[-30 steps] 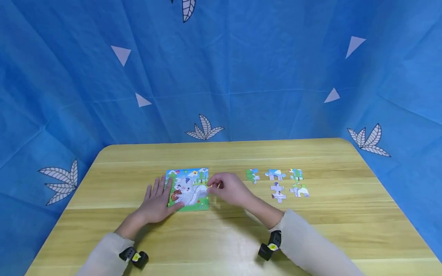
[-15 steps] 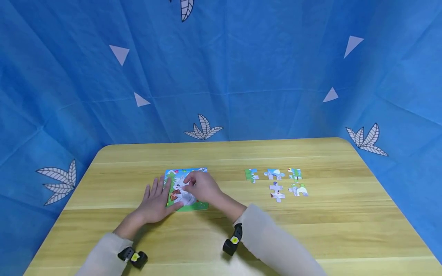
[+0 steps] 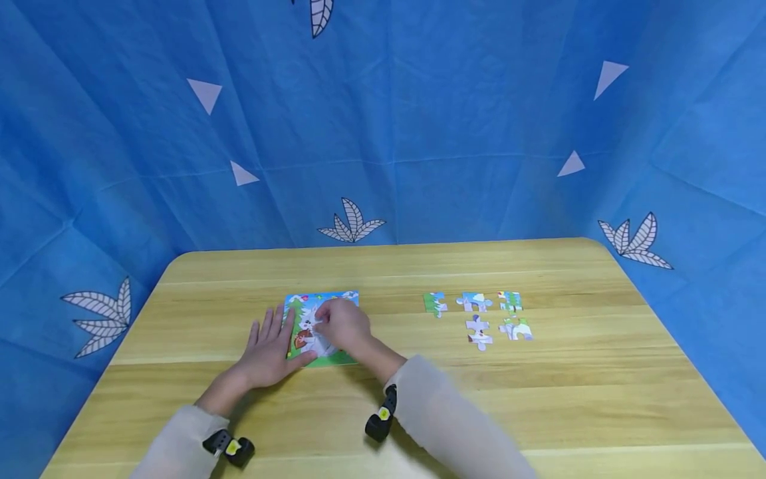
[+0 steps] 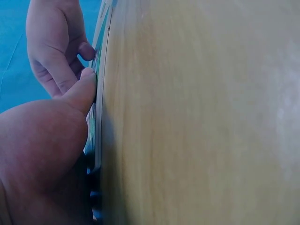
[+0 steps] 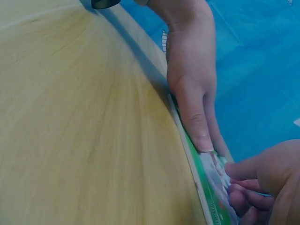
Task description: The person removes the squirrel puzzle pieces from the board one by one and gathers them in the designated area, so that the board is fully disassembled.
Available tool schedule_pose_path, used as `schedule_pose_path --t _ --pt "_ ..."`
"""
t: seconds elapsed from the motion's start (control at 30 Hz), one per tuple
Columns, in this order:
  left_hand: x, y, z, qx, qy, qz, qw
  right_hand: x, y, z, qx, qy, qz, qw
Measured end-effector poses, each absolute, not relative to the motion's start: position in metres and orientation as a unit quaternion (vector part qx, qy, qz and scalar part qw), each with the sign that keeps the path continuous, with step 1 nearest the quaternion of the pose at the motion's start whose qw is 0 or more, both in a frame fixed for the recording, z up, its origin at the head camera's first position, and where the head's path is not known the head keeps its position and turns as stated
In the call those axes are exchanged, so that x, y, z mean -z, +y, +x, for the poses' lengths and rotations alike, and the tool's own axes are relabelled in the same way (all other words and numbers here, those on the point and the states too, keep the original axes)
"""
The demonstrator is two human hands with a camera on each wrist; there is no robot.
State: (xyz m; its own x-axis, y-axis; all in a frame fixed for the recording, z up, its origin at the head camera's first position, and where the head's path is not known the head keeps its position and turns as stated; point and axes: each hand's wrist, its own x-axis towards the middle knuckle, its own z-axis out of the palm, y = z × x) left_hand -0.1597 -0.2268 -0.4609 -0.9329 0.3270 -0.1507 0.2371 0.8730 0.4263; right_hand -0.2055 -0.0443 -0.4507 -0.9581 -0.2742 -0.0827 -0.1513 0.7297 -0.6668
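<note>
A square jigsaw puzzle [image 3: 338, 360] with a picture of a white squirrel holding an acorn lies on the table. My left hand [image 3: 270, 349] rests flat across its left side, fingers spread, the thumb reaching over the lower edge. My right hand [image 3: 344, 324] is over the middle and right of the puzzle, covering much of the picture. Its fingers are curled, with thumb and fingertips together at the squirrel's head and body. Seen from the right wrist, the right fingers [image 5: 248, 169] meet close to the puzzle's surface. Whether they pinch a puzzle piece is hidden.
Several loose puzzle pieces lie to the right in two rows, among them a green one [image 3: 435, 304], a blue-topped one [image 3: 475, 301] and a pale one [image 3: 479, 332]. Behind the wooden table [image 3: 538, 412] hangs a blue cloth [image 3: 479, 120].
My right hand has moved left from the puzzle's right edge to its middle, its fingertips coming down over the squirrel. The left hand and the loose pieces have stayed in place.
</note>
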Motion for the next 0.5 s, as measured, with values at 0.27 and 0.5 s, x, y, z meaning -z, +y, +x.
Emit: schedule_pose_path --t 0.27,0.5 --pt "0.467 -0.230 -0.161 -0.219 0.958 0.154 0.103 0.455 -0.056 -0.205 0.312 0.942 -0.101 0.075" --pt "0.472 -0.232 -0.162 -0.226 0.956 0.156 0.102 0.457 -0.062 -0.202 0.291 0.950 -0.086 0.075"
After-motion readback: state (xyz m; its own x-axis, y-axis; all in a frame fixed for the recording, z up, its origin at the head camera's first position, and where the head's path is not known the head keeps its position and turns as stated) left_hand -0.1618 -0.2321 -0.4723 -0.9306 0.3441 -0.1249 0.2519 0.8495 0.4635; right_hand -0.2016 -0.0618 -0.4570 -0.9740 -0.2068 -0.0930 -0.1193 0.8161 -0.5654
